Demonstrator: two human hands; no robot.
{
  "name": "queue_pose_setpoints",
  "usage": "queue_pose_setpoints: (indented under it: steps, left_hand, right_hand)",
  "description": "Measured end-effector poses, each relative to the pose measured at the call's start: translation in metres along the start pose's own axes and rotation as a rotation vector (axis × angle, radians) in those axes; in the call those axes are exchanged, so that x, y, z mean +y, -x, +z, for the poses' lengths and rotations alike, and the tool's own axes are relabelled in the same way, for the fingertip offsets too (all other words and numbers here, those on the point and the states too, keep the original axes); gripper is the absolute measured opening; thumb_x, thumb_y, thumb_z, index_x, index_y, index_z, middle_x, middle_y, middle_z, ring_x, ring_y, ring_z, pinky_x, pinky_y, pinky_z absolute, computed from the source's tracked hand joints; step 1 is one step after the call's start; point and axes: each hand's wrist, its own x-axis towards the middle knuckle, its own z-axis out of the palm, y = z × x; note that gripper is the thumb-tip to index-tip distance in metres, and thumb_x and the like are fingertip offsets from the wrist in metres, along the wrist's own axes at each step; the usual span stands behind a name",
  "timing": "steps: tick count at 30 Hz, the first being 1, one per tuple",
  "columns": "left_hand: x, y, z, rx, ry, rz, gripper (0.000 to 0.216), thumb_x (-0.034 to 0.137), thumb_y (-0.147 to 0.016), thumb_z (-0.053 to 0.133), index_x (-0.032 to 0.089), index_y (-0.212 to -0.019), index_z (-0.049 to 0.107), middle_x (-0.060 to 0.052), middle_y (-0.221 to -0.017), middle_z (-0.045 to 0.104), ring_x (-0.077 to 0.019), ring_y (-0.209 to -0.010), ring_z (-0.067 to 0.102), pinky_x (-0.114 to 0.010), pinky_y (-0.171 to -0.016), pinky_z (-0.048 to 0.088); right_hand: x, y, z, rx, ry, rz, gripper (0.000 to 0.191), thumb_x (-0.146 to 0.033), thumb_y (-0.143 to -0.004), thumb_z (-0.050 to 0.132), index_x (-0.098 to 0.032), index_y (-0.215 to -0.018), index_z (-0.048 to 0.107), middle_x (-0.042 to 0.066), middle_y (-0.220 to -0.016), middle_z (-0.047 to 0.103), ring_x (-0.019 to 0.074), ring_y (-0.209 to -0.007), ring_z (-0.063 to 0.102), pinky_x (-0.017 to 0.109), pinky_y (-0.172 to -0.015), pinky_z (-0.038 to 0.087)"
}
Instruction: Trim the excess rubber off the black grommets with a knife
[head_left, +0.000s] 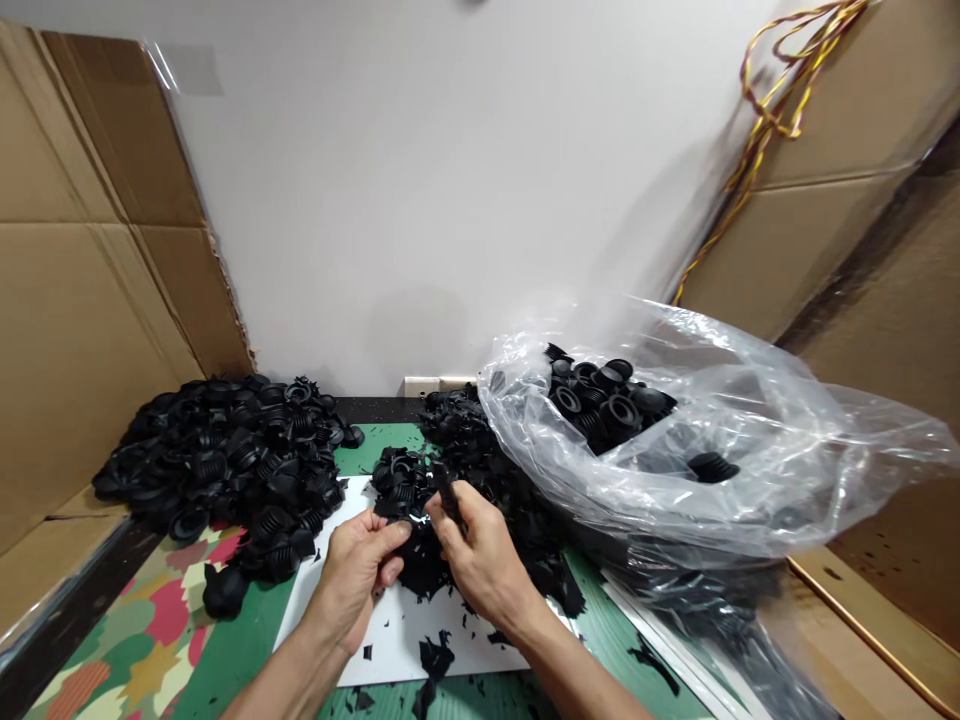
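Two hands meet in the middle of my view, and neither set of fingers is released. On the left hand [358, 565], thumb and fingers pinch a black piece [387, 515]; I cannot make out its full shape, because it melts into the black behind. The right hand [480, 550] has its fingers wrapped around a slim dark tool [448, 492], whose upper end stands out past the fingers; I judge that such a grip gives control of the tool while the left steadies the piece. Both are just above a white sheet [397, 660], which, I suppose, protects the green worktop [240, 650] and makes the black scraps [435, 655] easy to see. Beyond the fingertips sit ridged black parts [401, 480] in a small group, probably for short reach. Farther out, to the left, a large heap [247, 440] of similar parts lies beside a cardboard panel [112, 270], which perhaps serves as side wall. To the right are dark shreds [517, 500], and beside them a clear plastic bag [720, 350] gapes wide, which seems to give easy access to the bagged pieces [592, 400].
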Motion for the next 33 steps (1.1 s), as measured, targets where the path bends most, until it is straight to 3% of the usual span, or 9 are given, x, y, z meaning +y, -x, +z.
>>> queue_pose_setpoints:
  steps: [6,10,16,22,27,33]
  left_hand:
    - [0.001,0.002,0.0,-0.054,-0.039,-0.02,0.021,0.006,-0.043,0.069,0.013,-0.059,0.058,0.005,-0.047,0.054,-0.0037,-0.038,0.041,-0.016,-0.039,0.026]
    - [0.002,0.003,0.0,-0.058,-0.041,-0.027,0.019,0.012,-0.049,0.072,0.014,-0.063,0.059,0.005,-0.046,0.054,-0.0048,-0.039,0.045,-0.015,-0.04,0.026]
    - [0.0,-0.001,-0.002,-0.022,-0.033,-0.021,0.026,0.022,-0.05,0.08,0.014,-0.064,0.059,0.004,-0.046,0.055,-0.0044,-0.036,0.043,-0.016,-0.037,0.022]
    - [-0.001,-0.001,0.0,0.046,-0.026,-0.021,0.032,0.019,-0.042,0.082,0.014,-0.061,0.057,0.005,-0.043,0.055,-0.0048,-0.036,0.046,-0.015,-0.038,0.028]
    - [0.0,0.002,0.004,0.094,-0.035,-0.01,0.031,0.016,-0.038,0.081,0.015,-0.056,0.056,0.008,-0.039,0.051,-0.0022,-0.032,0.039,-0.015,-0.037,0.026]
    - [0.001,0.005,0.005,0.114,-0.168,0.118,0.023,0.017,-0.04,0.078,0.015,-0.05,0.057,0.007,-0.039,0.052,-0.0039,-0.033,0.038,-0.016,-0.034,0.027]
  right_hand:
    - [0.001,0.001,0.004,-0.046,0.03,0.142,0.011,-0.016,-0.077,0.053,-0.017,-0.075,0.064,0.002,-0.069,0.065,0.0178,-0.064,0.06,0.026,-0.059,0.047]
    - [0.002,-0.001,0.0,-0.064,-0.009,0.241,0.013,-0.019,-0.077,0.052,-0.016,-0.078,0.065,0.002,-0.067,0.065,0.0188,-0.063,0.06,0.027,-0.056,0.047]
    - [-0.008,-0.001,-0.005,-0.054,0.049,0.21,0.015,-0.022,-0.078,0.052,-0.016,-0.069,0.063,0.002,-0.063,0.064,0.0173,-0.058,0.058,0.025,-0.053,0.043]
    - [-0.01,0.003,0.002,-0.053,0.187,0.129,0.025,-0.024,-0.082,0.048,-0.018,-0.058,0.053,0.001,-0.053,0.056,0.014,-0.048,0.049,0.023,-0.045,0.033]
    - [-0.009,0.005,0.006,-0.042,0.349,0.094,0.021,-0.019,-0.081,0.048,-0.02,-0.06,0.052,0.002,-0.055,0.056,0.0145,-0.048,0.048,0.024,-0.046,0.032]
    - [-0.008,0.003,0.001,-0.092,0.419,0.053,0.021,-0.013,-0.078,0.051,-0.02,-0.059,0.051,0.0,-0.054,0.057,0.0138,-0.047,0.049,0.023,-0.045,0.03]
